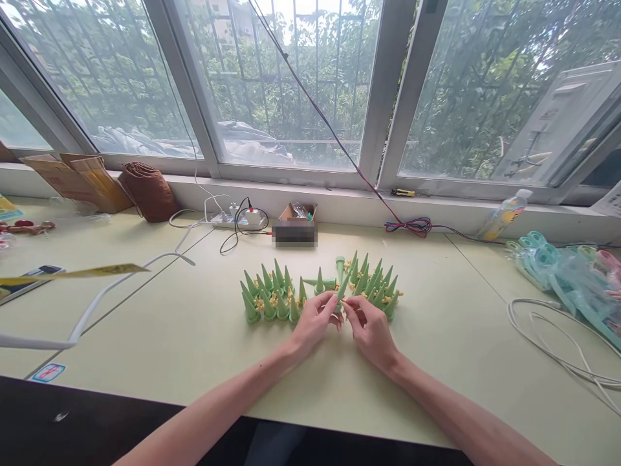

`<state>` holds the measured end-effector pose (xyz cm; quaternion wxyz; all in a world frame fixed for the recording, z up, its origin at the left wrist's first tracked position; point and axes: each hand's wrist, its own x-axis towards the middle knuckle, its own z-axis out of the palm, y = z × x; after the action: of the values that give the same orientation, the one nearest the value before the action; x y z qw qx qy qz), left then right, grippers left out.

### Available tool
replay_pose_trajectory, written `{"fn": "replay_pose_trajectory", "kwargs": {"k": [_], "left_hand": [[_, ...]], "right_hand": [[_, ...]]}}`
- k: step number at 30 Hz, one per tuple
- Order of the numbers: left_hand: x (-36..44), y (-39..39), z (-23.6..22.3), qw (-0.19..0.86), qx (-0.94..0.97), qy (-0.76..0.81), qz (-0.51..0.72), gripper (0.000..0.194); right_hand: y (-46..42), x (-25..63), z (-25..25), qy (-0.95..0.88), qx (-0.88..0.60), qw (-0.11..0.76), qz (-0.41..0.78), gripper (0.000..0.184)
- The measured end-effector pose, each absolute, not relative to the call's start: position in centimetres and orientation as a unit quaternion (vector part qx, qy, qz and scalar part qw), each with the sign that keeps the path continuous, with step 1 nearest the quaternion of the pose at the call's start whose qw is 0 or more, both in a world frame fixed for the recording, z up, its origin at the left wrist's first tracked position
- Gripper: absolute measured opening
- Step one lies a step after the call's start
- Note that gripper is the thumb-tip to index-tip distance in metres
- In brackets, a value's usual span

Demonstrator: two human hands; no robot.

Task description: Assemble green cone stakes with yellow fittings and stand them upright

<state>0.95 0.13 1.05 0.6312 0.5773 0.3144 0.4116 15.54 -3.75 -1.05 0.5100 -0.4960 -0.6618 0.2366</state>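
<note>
My left hand (317, 317) is closed around a green cone-shaped piece (343, 288), its point sticking up above my fingers. Close beside it, my right hand (367, 323) pinches at the cone's side, where a small yellowish bit shows at the fingertips; its kind is too small to make out. Left of my hands stands a group of green cones (272, 294) with yellow bits among them. A second group of green cones (376, 281) stands on the right. Between the groups, one green cone (323, 283) lies on its side and another (340, 268) stands with its wide end up.
A small cardboard box (298, 213) and a power strip (235, 219) sit by the window. A bottle (504, 217) leans at the right, near bagged teal items (563, 278) and a coiled cable (553, 349). A phone (32, 281) and white cord (97, 301) lie left.
</note>
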Motion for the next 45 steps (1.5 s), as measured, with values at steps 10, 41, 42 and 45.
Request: {"fn": "replay_pose_trajectory", "kwargs": {"k": [10,41,42,45], "left_hand": [[0.9,-0.2,1.1,0.551,0.631,0.337,0.428,0.029],[0.0,-0.2,-0.6,0.425,0.741,0.363,0.373,0.030],[0.0,-0.2,-0.6,0.426,0.740,0.363,0.372,0.030],[0.0,-0.2,-0.7,0.426,0.739,0.364,0.375,0.029]], "right_hand": [[-3.8,15.6,-1.1,-0.656,-0.502,0.514,0.229,0.021],[-3.6,16.1,-1.7,-0.666,-0.502,0.490,0.254,0.029],[-3.6,16.1,-1.7,-0.666,-0.502,0.489,0.255,0.028],[-3.6,16.1,-1.6,-0.665,-0.504,0.488,0.256,0.029]]}}
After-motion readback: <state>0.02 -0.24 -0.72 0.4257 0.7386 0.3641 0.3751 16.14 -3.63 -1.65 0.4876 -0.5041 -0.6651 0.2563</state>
